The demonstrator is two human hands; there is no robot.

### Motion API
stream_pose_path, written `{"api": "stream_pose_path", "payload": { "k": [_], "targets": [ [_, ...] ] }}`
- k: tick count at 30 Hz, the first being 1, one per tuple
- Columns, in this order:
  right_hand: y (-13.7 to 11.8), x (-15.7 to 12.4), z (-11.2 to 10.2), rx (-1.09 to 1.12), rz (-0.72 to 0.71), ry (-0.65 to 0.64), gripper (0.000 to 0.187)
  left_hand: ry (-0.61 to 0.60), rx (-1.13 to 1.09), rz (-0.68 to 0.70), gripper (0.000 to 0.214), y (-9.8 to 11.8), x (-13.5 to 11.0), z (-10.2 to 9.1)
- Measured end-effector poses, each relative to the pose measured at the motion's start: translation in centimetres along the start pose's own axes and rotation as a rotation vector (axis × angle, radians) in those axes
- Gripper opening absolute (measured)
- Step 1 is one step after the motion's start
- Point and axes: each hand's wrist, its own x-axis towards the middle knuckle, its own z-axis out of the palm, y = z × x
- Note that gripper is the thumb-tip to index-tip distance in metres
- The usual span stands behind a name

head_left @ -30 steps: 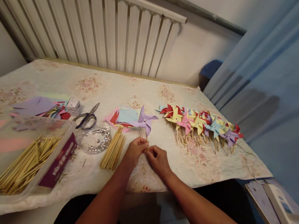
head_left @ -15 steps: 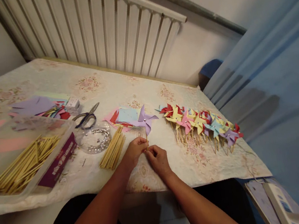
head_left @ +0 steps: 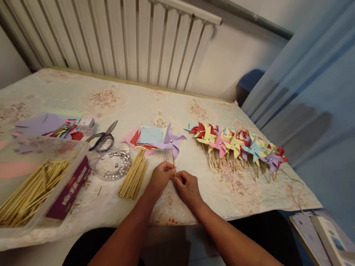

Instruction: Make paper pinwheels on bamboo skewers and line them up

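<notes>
A purple paper pinwheel [head_left: 171, 141] on a thin wooden stick stands up between my hands, its blades above my fingers. My left hand [head_left: 163, 174] is closed in a pinch around the stick. Just below and to the right, my right hand [head_left: 187, 188] pinches the stick's lower end, close against the left fingertips. Behind the pinwheel lie coloured paper squares [head_left: 150, 134], light blue on top. To the left of my left hand rests a bundle of wooden sticks [head_left: 133, 176].
A round clear dish of silvery pins [head_left: 111, 163] sits near dark-handled scissors [head_left: 103, 139]. At left is a clear plastic box [head_left: 81, 154] of sticks, with cut paper [head_left: 38, 125] and a small white box [head_left: 86, 123] behind. Finished pinwheels [head_left: 236, 145] lie in rows at right.
The purple pinwheel has turned slightly between the frames. Both hands keep nearly the same place and grip on the stick.
</notes>
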Motion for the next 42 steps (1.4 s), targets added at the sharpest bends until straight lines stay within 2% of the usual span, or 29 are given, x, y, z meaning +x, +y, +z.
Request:
{"api": "stream_pose_path", "payload": {
  "k": [5, 9, 13, 19, 24, 35, 42],
  "targets": [
    [0.1, 0.0, -0.1, 0.022, 0.029, 0.035, 0.015, 0.050, 0.272, 0.099, 0.017, -0.8, -1.2, -0.5],
    [0.4, -0.1, -0.2, 0.026, 0.028, 0.064, 0.015, 0.167, 0.560, 0.302, 0.009, -1.9, -2.4, -0.9],
    [0.7, -0.5, -0.4, 0.046, 0.025, 0.084, 0.016, 0.198, 0.851, 0.411, 0.013, -2.9, -2.9, -0.8],
    [1.6, -2.2, -1.5, 0.064, 0.016, 0.073, 0.016, 0.275, 1.153, 0.457, 0.020, -3.6, -3.1, -0.6],
    [2.4, -3.4, -3.3, 0.061, 0.012, 0.098, 0.014, 0.269, 1.399, 0.448, 0.023, -3.4, -3.5, 0.0],
    [4.1, -5.4, -7.0, 0.053, 0.003, 0.121, 0.012, 0.310, 1.636, 0.434, 0.027, -3.5, -4.9, 1.2],
    [5.6, -6.4, -9.9, 0.057, 0.023, 0.159, 0.012, 0.325, 1.654, 0.444, 0.027, -3.3, -4.5, 1.1]
  ]
}}
